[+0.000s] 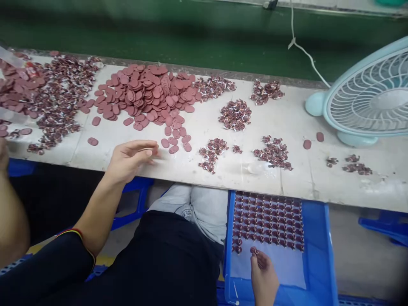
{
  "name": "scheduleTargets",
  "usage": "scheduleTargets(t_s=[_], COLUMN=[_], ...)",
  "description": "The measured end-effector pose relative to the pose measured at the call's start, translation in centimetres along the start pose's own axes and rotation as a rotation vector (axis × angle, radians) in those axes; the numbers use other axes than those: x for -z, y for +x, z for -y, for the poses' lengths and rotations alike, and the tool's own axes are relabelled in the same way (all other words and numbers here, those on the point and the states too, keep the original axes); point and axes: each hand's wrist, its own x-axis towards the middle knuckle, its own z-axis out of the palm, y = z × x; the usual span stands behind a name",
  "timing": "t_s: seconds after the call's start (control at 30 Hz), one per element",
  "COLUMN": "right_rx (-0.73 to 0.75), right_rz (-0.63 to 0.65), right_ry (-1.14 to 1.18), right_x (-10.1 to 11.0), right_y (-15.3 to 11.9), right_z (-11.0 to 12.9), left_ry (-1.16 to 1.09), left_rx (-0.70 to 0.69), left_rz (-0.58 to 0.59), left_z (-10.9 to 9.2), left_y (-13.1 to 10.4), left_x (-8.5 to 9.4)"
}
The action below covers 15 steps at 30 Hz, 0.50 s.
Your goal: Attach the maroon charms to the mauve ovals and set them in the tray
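My left hand (129, 159) hovers over the front edge of the bench, its fingers loosely bent and apart from the thumb, with nothing visible in them. Just beyond it lie loose reddish-brown oval discs (174, 149), in front of a big heap of the same discs (143, 91). Low at the right, my right hand (264, 272) pinches a small brown figure-like piece (254, 250) between thumb and fingers. It is over a blue tray (318, 238) lined with a pale sheet (283, 265). Rows of similar brown pieces (267, 221) stand on that sheet, with a short row at the left.
Small piles of brown pieces (236, 114) are spread along the white bench (296, 110). A light-blue fan (376, 93) stands at the right, its white cord running up the back. Another person's arm (11, 212) is at the far left, near a large mixed pile (63, 93).
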Motion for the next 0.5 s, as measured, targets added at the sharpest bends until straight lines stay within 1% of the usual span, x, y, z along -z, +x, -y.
scheduleTargets(t_s=[0.1, 0.17, 0.27, 0.37, 0.5], right_rx=[0.096, 0.132, 0.161, 0.185, 0.185], right_rz=[0.017, 0.028, 0.039, 0.036, 0.029], right_ry=[-0.059, -0.089, -0.123, -0.128, -0.128], right_x=[-1.5, -2.1, -2.4, -2.6, -2.9], right_y=[0.3, 0.4, 0.5, 0.5, 0.2], right_z=[-1.2, -1.8, -2.2, -1.8, -0.4], left_ry=[-0.121, -0.176, -0.215, -0.232, -0.265], left_rx=[0.118, 0.147, 0.174, 0.198, 0.239], left_rz=[0.089, 0.116, 0.134, 0.143, 0.169], left_z=[-0.5, -0.5, -0.4, -0.1, 0.0], left_y=[-0.9, -1.3, -1.6, -1.6, -1.8], left_x=[-1.1, -1.8, -2.4, -2.5, -2.5])
